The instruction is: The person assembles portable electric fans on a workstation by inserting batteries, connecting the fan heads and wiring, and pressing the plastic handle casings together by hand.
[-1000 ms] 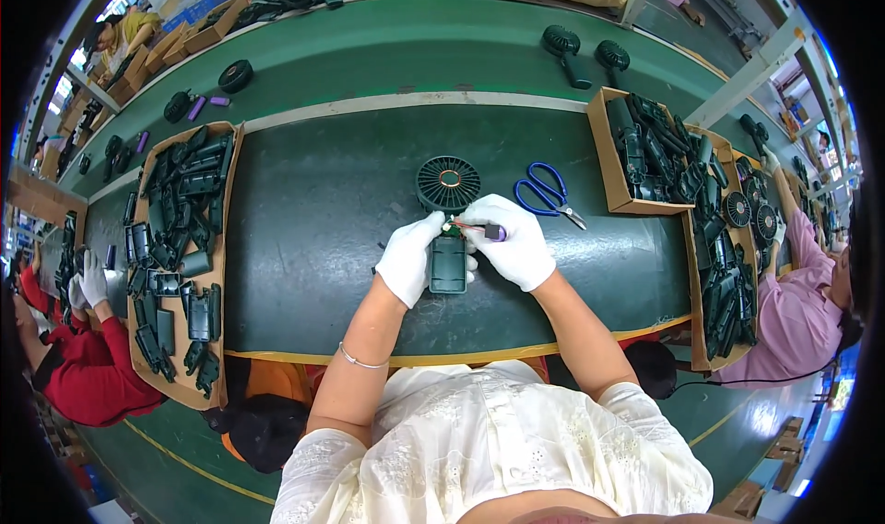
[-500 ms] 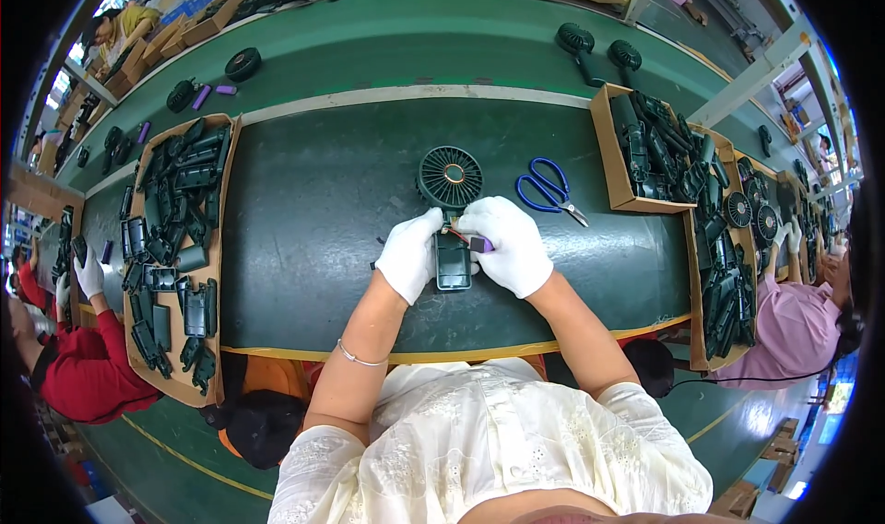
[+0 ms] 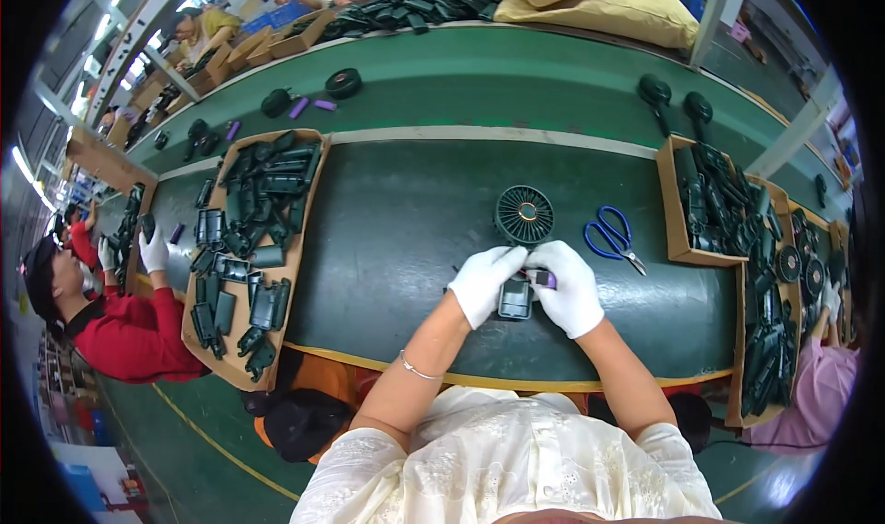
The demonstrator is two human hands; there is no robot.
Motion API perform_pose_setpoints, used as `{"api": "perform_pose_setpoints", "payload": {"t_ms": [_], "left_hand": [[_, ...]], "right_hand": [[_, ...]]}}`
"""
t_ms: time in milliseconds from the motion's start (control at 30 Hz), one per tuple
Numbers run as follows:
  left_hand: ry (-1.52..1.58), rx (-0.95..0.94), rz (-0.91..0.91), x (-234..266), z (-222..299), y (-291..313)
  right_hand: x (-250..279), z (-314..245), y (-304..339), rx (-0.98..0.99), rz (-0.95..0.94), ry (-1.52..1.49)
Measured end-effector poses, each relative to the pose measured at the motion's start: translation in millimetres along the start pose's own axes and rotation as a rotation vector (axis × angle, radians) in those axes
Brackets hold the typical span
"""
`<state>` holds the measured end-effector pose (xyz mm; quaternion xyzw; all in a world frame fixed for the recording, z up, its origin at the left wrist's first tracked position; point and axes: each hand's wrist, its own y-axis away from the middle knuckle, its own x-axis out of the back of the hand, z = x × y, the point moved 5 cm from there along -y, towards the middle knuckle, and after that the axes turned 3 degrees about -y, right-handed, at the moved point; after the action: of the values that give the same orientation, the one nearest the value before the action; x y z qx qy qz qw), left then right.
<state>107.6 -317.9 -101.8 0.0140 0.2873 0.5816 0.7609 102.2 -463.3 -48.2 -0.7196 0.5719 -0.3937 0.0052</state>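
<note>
A dark green handheld fan (image 3: 525, 214) lies on the table in front of me, its round grille away from me. Its open handle shell (image 3: 514, 299) points toward me. White-gloved, my left hand (image 3: 487, 286) is closed on the left side of the handle near the neck. My right hand (image 3: 569, 289), also gloved, pinches a purple cylindrical battery (image 3: 548, 280) beside the shell's right edge. Fingers of both hands meet just below the grille, and the wiring there is mostly hidden. To the right of the fan lie blue-handled snips (image 3: 615, 241).
Cardboard trays of dark green shell parts stand at left (image 3: 315, 176) and right (image 3: 678, 233). Beyond a pale strip runs a green belt (image 3: 516, 72) carrying fans and purple batteries. A co-worker in a red sleeve (image 3: 138, 335) sits at left, another in pink (image 3: 811, 386) at right.
The whole view has swung left, so the scene sits farther right and lower. My left fingers have come across the neck toward my right hand. The battery stays in my right hand.
</note>
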Motion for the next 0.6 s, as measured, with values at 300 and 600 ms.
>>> {"api": "perform_pose_setpoints", "payload": {"t_ms": [300,600], "left_hand": [[-0.648,-0.525,0.391,11.0,39.3,10.5],[0.197,-0.235,0.222,21.0,23.2,-4.7]], "right_hand": [[8.9,0.2,-8.4,-0.407,0.038,-0.332],[2.1,-5.7,-2.7,-0.663,-0.305,-0.845]]}}
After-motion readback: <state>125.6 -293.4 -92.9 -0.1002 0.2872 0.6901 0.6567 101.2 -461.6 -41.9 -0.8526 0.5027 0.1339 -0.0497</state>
